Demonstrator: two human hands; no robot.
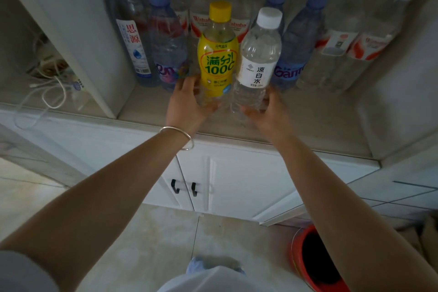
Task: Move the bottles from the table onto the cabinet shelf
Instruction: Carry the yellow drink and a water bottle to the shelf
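The left hand (187,99) grasps the base of a yellow-capped, yellow-labelled clear plastic drink bottle (217,54), and the right hand (263,109) grasps the base of a white-capped clear plastic water bottle with a white label (257,59). Both bottles stand upright, touching side by side, at the front of the pale cabinet shelf (308,114), in front of rows of bottles already placed there. Whether their bases rest fully on the shelf is hidden by the fingers

This looks like the setting-down step. To do it well, I would lower both bottles until the bases sit flat, slide them back just enough to clear the front edge without knocking the row behind, then loosen the fingers sideways rather than upward so the light, nearly empty-looking bottles do not tip

Writing that can be read: the yellow label shows "满分" over "100C"; the white label shows "凉白水". A blue-capped bottle with a white and blue label (132,38) at the left reads "思源". Two blue-tinted bottles (298,38) show parts of "Ganten". Red and white labels on clear bottles at the back (201,22) read roughly "Wahaha"
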